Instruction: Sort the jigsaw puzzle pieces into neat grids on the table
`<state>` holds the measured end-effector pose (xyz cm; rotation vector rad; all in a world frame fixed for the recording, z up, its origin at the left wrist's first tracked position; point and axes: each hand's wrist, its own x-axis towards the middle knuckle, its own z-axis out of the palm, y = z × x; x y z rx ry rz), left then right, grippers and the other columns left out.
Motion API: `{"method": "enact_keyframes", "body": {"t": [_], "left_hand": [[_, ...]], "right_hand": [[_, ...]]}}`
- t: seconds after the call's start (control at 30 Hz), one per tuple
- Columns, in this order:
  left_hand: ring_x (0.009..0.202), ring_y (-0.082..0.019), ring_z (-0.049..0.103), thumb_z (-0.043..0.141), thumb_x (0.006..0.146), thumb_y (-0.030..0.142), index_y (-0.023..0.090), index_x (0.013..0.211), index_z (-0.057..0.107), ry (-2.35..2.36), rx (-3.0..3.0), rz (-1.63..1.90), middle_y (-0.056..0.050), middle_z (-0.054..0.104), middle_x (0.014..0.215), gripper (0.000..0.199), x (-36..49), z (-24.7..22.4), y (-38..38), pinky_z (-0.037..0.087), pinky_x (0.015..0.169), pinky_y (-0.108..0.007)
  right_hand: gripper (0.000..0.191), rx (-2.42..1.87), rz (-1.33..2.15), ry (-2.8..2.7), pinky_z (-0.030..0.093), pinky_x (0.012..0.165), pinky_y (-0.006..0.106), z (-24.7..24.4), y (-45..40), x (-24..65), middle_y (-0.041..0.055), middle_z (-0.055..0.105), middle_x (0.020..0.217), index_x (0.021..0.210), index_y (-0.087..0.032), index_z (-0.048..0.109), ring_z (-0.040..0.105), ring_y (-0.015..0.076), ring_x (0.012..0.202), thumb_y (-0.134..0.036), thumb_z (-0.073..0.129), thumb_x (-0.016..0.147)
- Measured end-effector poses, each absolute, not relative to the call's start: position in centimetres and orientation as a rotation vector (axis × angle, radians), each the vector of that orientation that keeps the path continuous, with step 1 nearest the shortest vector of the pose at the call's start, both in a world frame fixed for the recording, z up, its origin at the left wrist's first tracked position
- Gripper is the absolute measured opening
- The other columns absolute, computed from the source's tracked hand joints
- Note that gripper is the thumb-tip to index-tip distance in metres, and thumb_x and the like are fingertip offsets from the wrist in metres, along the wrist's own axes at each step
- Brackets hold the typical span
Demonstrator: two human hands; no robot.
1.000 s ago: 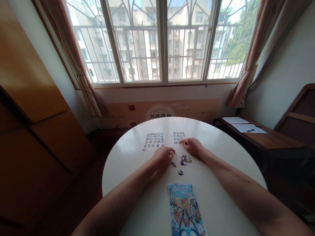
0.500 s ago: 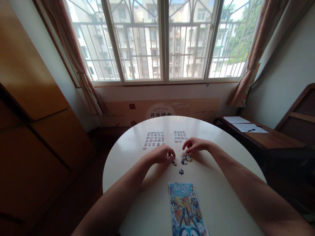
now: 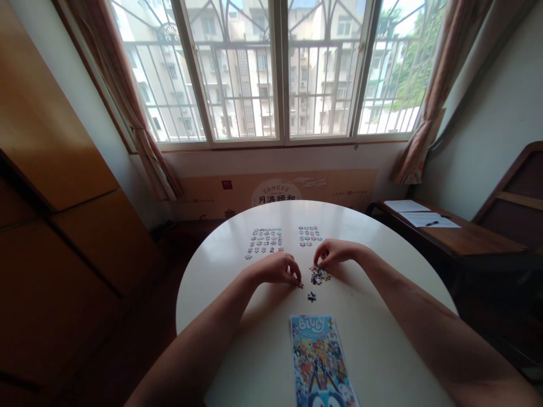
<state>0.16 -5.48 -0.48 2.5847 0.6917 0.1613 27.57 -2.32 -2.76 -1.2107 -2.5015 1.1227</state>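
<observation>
My left hand (image 3: pixel 280 268) is bent down, its fingertips closed on a small puzzle piece (image 3: pixel 301 285) on the white table, left of the loose heap. With thumb and finger pinched, my right hand (image 3: pixel 334 252) is at the upper left edge of the heap of puzzle pieces (image 3: pixel 319 276); a piece is at its fingertips, partly hidden. Below the heap lies a dark blue puzzle piece (image 3: pixel 311 297). Beyond my hands, loose pieces stand in rows: a larger group (image 3: pixel 263 240) at left and a smaller group (image 3: pixel 310 234) at right.
A colourful Bluey picture sheet (image 3: pixel 320 362) lies near me on the round white table (image 3: pixel 220 271). At right, a brown wooden bench (image 3: pixel 475 237) holds papers (image 3: pixel 428 220) and a pen. A cardboard panel (image 3: pixel 203 192) stands below the window (image 3: pixel 241 85).
My left fingers have moved down and closed onto the small pieces beside the heap. My right thumb and finger have come together at the heap's edge.
</observation>
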Motion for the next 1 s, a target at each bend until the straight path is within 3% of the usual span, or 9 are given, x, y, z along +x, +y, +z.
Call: {"method": "enact_keyframes", "body": {"t": [0.5, 0.77, 1.0], "left_hand": [[0.080, -0.016, 0.061, 0.065, 0.076, 0.021, 0.024, 0.089, 0.077, 0.921, 2.702, 0.220, -0.001, 0.069, 0.081, 0.018, 0.7, -0.5, -6.0, 0.044, 0.074, -0.024], [0.085, -0.019, 0.062, 0.059, 0.079, 0.020, 0.026, 0.093, 0.076, 1.161, 2.736, 0.262, -0.003, 0.070, 0.091, 0.023, 1.2, -1.4, -6.1, 0.047, 0.075, -0.026], [0.087, -0.018, 0.064, 0.058, 0.083, 0.022, 0.026, 0.101, 0.074, 1.336, 2.705, 0.344, -0.003, 0.068, 0.102, 0.024, 1.7, -2.0, -6.2, 0.050, 0.080, -0.028]], "right_hand": [[0.030, -1.262, 1.095, -2.486, 0.035, 0.053, 0.021, -2.6, -2.6, 27.7, -0.0003, 0.063, 0.068, 0.088, -0.017, 0.077, 0.050, 0.0111, 0.062, -0.039, 0.073, 0.068], [0.026, -1.483, 0.839, -2.436, 0.036, 0.054, 0.022, -2.9, -1.9, 30.2, 0.0012, 0.064, 0.069, 0.087, -0.018, 0.078, 0.052, 0.0127, 0.062, -0.033, 0.070, 0.068], [0.026, -1.635, 0.405, -2.266, 0.041, 0.063, 0.025, -4.0, -1.2, 30.4, 0.0027, 0.069, 0.079, 0.094, -0.021, 0.077, 0.058, 0.0151, 0.068, -0.032, 0.065, 0.074]]}}
